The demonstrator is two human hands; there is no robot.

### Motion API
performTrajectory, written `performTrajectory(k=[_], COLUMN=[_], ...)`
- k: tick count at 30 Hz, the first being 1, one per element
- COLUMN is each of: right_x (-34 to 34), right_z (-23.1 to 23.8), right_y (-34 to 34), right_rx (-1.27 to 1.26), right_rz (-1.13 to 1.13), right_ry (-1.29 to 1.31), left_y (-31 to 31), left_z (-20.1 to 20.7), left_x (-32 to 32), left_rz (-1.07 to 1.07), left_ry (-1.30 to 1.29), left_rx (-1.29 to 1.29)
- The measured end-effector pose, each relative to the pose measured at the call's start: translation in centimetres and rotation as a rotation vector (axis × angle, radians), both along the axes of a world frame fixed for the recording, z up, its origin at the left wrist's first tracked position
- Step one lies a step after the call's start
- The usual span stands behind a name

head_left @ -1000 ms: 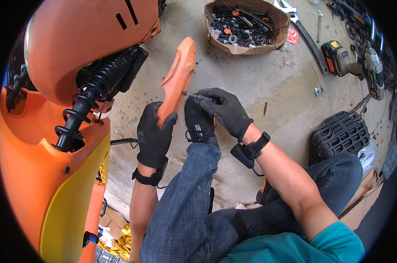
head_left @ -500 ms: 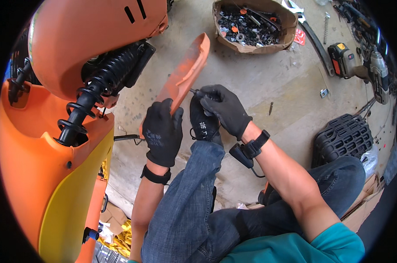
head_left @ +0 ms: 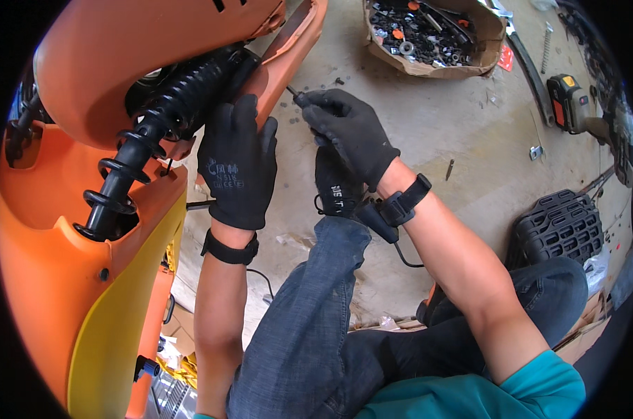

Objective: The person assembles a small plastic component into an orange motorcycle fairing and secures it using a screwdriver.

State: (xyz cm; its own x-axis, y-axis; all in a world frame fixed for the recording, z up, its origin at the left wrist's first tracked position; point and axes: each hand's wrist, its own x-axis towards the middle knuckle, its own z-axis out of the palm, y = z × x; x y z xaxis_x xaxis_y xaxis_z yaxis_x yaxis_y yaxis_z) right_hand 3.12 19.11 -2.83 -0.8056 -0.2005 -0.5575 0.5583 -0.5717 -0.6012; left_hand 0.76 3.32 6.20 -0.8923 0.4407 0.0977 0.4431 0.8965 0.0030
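Note:
My left hand (head_left: 238, 164), in a black work glove, grips the lower end of a long curved orange plastic trim piece (head_left: 288, 56). The piece slants up beside the black shock absorber (head_left: 131, 153) and the large orange body panel (head_left: 114, 77). My right hand (head_left: 348, 129), gloved likewise, is closed on a small dark tool with a thin shaft (head_left: 297, 95). That shaft points toward the trim piece's edge and appears just apart from it; its exact kind is unclear. Below this hand is my black shoe (head_left: 336, 183).
A cardboard box (head_left: 428, 68) of loose hardware sits ahead. To the right lie an adjustable wrench (head_left: 529, 73), a cordless power tool (head_left: 575, 105), a spring (head_left: 547, 45) and a black ribbed plastic case (head_left: 557, 223). An orange and yellow body shell (head_left: 121, 307) stands at left.
My left hand has carried the orange trim piece up and left, next to the shock absorber and body panel. My right hand has moved slightly up with the small tool, away from my shoe.

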Motion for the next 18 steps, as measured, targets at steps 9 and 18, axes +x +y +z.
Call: performTrajectory(k=[9,18], right_x=[-1.5,-2.2], right_z=[-0.4,-0.3], right_y=[0.1,0.3], right_rx=[0.014,0.095], right_rz=[0.067,0.135], right_ry=[0.084,0.096], left_y=[-1.3,-1.1], left_z=[-0.2,0.7], left_x=[-0.9,-0.8], left_rz=[-0.003,0.043], left_ry=[0.020,-0.033], left_rx=[-0.001,-0.041])
